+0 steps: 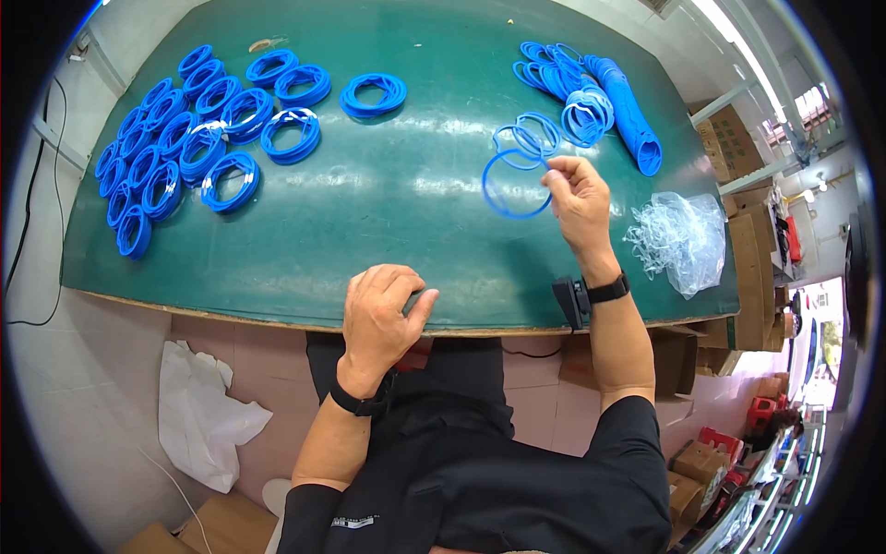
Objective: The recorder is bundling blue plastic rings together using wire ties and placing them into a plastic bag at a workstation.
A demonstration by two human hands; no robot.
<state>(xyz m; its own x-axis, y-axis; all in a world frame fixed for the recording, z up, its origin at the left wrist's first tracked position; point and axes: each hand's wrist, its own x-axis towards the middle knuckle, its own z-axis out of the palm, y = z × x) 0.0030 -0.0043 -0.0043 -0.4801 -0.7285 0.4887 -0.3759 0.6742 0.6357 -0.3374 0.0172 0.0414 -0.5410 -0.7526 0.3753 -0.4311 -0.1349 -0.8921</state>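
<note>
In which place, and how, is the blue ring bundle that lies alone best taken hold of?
Probably by the near rim of the blue ring bundle, coming from the near side: it lies flat and apart, and its open centre leaves room to pinch the rim from inside and outside.

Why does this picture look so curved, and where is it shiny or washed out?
Head view: the fisheye lens bows the front edge of the green table and leaves dark corners; pale glare streaks the tabletop's middle; the bright opening at far right looks washed out; soft shadow lies below-left of the right hand.
</note>
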